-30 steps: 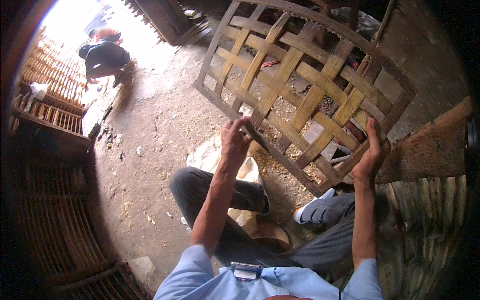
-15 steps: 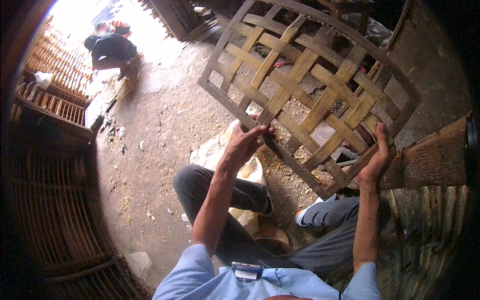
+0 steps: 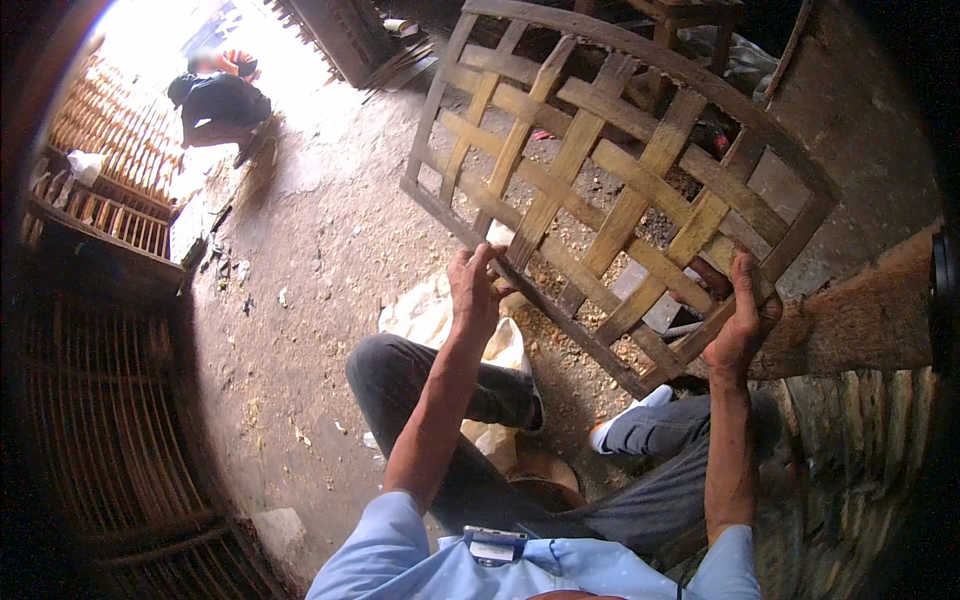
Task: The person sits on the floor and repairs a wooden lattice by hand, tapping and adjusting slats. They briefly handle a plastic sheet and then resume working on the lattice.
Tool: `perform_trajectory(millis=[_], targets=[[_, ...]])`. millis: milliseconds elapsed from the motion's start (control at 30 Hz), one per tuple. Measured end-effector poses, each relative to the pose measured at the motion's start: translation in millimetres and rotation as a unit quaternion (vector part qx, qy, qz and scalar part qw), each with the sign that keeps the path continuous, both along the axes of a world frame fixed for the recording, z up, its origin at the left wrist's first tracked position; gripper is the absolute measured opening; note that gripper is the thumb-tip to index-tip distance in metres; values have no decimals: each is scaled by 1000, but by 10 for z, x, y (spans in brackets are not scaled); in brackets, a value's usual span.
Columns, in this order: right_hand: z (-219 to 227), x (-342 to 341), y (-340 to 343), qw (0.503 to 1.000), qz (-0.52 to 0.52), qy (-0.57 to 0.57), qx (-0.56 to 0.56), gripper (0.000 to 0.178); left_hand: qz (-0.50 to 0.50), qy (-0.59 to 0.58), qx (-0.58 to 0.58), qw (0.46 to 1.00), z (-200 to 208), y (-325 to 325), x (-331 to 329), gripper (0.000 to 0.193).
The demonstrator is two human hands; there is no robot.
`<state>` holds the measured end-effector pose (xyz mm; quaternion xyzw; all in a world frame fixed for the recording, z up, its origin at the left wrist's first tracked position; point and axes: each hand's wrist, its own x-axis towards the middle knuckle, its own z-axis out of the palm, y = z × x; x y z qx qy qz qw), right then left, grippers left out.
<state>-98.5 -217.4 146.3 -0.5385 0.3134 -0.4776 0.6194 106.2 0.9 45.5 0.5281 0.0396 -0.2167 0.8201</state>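
Note:
A woven lattice panel (image 3: 618,228) of wide flat wooden or bamboo strips, edged by a darker frame, is held up tilted in front of me. My left hand (image 3: 473,292) is closed on the frame at its lower left edge, the fingers partly hidden behind it. At the near right edge my right hand (image 3: 740,318) grips the panel, thumb up along the front and fingers showing behind through a gap. Below the panel, a pale sack (image 3: 415,310) lies on the floor by my bent left knee.
A person (image 3: 222,108) crouches at the far left near the bright doorway. Slatted walls (image 3: 110,420) line the left side. A wooden stool (image 3: 695,15) stands behind the panel. At right are a rough brown board (image 3: 860,310) and a corrugated sheet (image 3: 850,470). Debris litters the dirt floor (image 3: 300,350).
The panel has tilted and shifted slightly left. My left hand has moved a little left along its lower edge, its grip changed; my right hand has shifted slightly left with the panel.

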Motion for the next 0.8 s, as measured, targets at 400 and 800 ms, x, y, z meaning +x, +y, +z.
perform_trajectory(millis=[400,800], targets=[[-246,-57,-189,1000,-25,-10,1,42,-174,17,-111,978,-28,10,-22,26],[35,11,-11,997,6,8,74,46,-65,59,-125,988,-161,36,86,33]])
